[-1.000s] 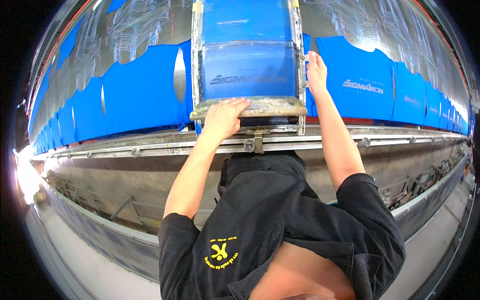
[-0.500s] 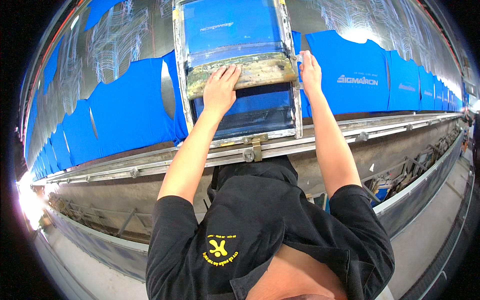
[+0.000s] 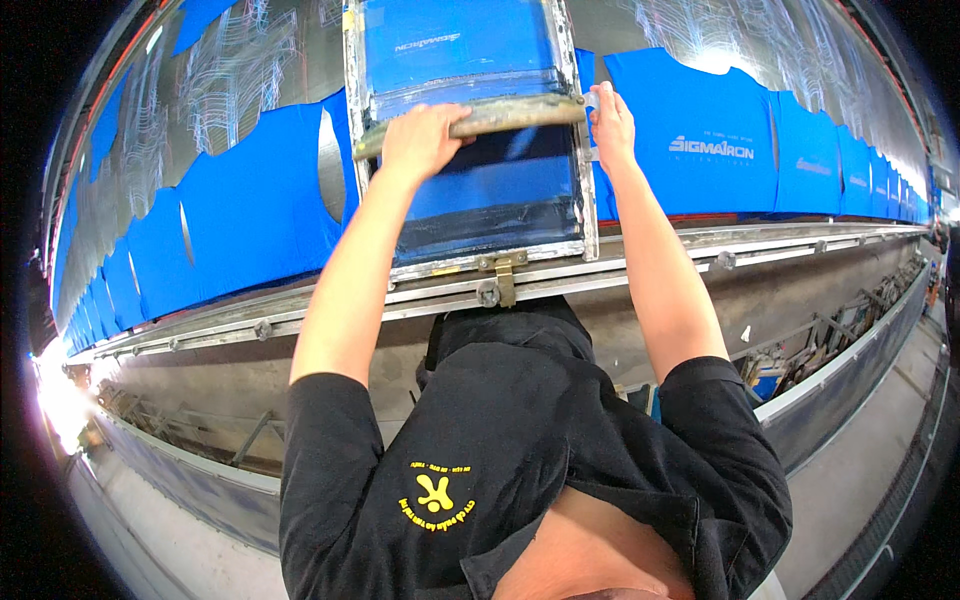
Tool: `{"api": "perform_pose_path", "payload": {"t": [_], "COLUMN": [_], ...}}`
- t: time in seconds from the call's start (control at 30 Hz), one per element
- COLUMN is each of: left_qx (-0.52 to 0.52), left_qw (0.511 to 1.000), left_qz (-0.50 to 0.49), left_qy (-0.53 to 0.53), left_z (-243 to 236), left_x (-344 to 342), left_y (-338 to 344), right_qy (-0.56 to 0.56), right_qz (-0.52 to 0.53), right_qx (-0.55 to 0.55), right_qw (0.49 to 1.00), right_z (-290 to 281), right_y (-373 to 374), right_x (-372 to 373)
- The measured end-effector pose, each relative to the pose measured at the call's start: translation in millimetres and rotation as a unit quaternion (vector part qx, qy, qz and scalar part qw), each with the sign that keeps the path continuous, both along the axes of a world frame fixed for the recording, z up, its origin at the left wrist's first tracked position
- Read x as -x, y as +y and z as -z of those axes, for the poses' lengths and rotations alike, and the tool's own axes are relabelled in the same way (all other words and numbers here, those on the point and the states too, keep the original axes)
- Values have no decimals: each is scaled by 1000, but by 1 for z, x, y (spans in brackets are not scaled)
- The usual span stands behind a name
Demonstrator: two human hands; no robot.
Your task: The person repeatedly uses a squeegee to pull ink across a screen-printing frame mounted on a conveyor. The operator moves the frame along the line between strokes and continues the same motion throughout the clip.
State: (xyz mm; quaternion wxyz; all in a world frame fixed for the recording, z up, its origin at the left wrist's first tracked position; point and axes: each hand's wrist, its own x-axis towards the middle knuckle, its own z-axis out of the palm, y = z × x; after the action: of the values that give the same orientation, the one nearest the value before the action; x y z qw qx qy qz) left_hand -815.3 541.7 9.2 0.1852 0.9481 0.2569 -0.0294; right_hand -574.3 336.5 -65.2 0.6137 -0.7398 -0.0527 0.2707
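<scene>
A screen-printing frame (image 3: pixel 588 205) with pale, stained edges stands over blue fabric pieces. Across its middle lies a long, stained squeegee (image 3: pixel 525 112), with darker blue mesh (image 3: pixel 480 200) showing below it. My left hand (image 3: pixel 420 140) grips the squeegee's left part, fingers curled over it. At the frame's right side, my right hand (image 3: pixel 613 130) has its fingers bent around a small fitting on the edge. A brass-coloured bracket (image 3: pixel 505 280) joins the lower edge of the frame to a metal rail.
Blue cut fabric panels (image 3: pixel 675 180) with pale prints line the long grey table (image 3: pixel 230 80) on both sides. The metal rail (image 3: pixel 660 265) with round knobs runs along the near edge. Below it are a trough wall (image 3: pixel 850 370) and piled equipment (image 3: pixel 800 355) at right.
The squeegee has moved away from me, from the frame's near end to its middle, with my left hand on it. My right hand's fingers have bent more at the frame's side.
</scene>
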Motion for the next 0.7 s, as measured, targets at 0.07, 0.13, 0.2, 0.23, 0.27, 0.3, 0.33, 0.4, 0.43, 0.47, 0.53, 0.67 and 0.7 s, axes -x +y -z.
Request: {"api": "perform_pose_path", "payload": {"t": [0.07,0.13,0.2,0.23,0.27,0.3,0.33,0.4,0.43,0.47,0.53,0.67,0.7], "left_qx": [-44,-53,-63,-65,-66,-53,-37,-4,14,3,-17,11,-6], "left_qw": [996,995,993,994,995,996,997,997,997,997,997,998,998], "left_qz": [41,63,70,61,54,48,50,55,53,57,59,15,21], "left_qy": [-63,-60,-67,-60,-55,-58,-53,-45,-51,-49,-39,-52,-55], "left_z": [18,28,30,26,24,20,17,7,-3,-12,-25,-48,-44], "left_x": [32,67,100,113,123,127,129,125,117,107,95,41,30], "left_y": [-29,-65,-106,-126,-142,-153,-152,-143,-135,-126,-107,-51,-33], "right_qy": [2,2,-6,-1,-11,-24,-38,-63,-74,-85,-95,-29,-6], "right_qz": [-6,-12,-12,-17,-21,-27,-31,-36,-40,-42,-50,-51,-27], "right_qx": [12,23,31,27,30,36,41,62,68,74,75,65,38], "right_qw": [1000,1000,999,999,999,999,998,995,994,993,991,996,999], "right_z": [10,16,13,12,14,17,19,29,29,28,20,16,12], "right_y": [-4,-7,-5,-3,-2,-1,-1,-2,-2,-1,-2,-7,-7], "right_x": [-9,-9,-9,-7,-7,-9,-11,-13,-16,-21,-13,-15,-10]}}
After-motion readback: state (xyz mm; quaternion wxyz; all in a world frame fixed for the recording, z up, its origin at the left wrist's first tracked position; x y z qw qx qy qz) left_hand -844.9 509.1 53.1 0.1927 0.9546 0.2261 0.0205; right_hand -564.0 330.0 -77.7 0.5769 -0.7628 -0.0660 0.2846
